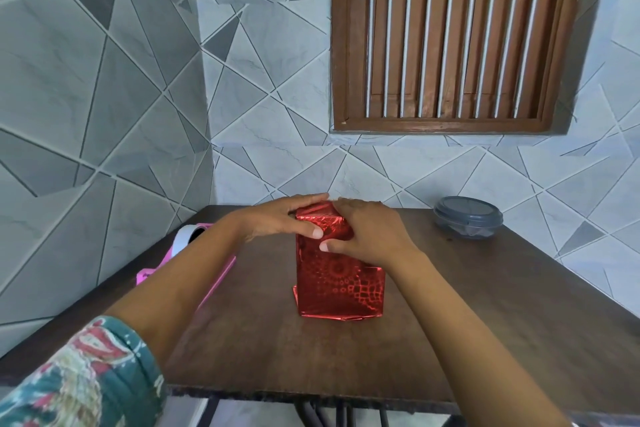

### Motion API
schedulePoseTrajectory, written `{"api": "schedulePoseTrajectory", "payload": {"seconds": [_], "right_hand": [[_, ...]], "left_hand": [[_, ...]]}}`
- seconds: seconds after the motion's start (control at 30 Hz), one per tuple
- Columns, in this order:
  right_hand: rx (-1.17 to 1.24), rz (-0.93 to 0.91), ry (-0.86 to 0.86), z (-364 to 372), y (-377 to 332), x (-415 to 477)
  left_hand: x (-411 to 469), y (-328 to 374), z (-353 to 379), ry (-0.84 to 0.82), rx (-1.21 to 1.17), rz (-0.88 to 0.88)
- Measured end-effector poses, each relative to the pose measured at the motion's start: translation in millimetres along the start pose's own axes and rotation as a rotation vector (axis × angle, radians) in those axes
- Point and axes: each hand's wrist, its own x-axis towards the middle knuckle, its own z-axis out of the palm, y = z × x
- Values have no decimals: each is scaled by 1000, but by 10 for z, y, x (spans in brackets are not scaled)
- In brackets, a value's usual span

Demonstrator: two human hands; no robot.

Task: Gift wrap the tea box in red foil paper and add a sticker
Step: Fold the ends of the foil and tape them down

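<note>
A dark wooden table [263, 340] stands in the corner of a room tiled in grey geometric shapes, below a barred wooden window shutter [450, 35]. Near the middle of the table the tea box [341, 288] stands upright on one end. Its sides are already covered in red foil paper [330, 218] with a shiny patterned finish, and folded edges show at its foot. The top end is being closed. The left hand [284, 218] lies over the top with its fingers stretched fairly straight across the far edge and its thumb pressing the front face just under the rim. The right hand [369, 230] has its fingers curled over the top from the other side and its thumb set on the front, the two thumb tips almost touching. The box is probably light cardboard, stiff along its edges but yielding on the broad faces. It stands tall, so a sideways push could tip it. The foil looks slick and likely to hold any stray crease or tear at a corner. The safer hold is therefore flat pressure down onto the top flaps and along the edges, not a squeeze of the sides. A pink tape dispenser [194, 253] sits at the left, partly behind the left forearm. A grey lidded container [467, 217] sits well apart at the far right. No sticker is visible.
</note>
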Motion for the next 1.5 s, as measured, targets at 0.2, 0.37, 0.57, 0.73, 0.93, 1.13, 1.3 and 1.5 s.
{"api": "schedulePoseTrajectory", "payload": {"seconds": [0.2,0.37,0.57,0.73,0.93,1.13,1.3,1.5], "right_hand": [[-2,12,-32,-53,-1,3],[-6,23,-34,-55,-16,-1],[-18,29,-29,-74,-18,-41],[-21,30,-22,-69,-53,-63],[-28,37,-7,-56,-56,-68],[-13,44,9,-41,-58,-79],[-15,61,0,-45,-63,-76],[-11,62,-4,-63,-80,-79]], "left_hand": [[-686,-93,-555,208,112,-229],[-1264,-474,-772,336,404,-673],[-1558,-777,-553,536,112,-855],[-1456,-744,-412,674,-207,-903],[-1388,-663,-412,661,-377,-1021],[-1460,-696,-331,809,-719,-867],[-1619,-777,-208,965,-822,-574],[-1801,-1143,-28,970,-741,-525]]}}
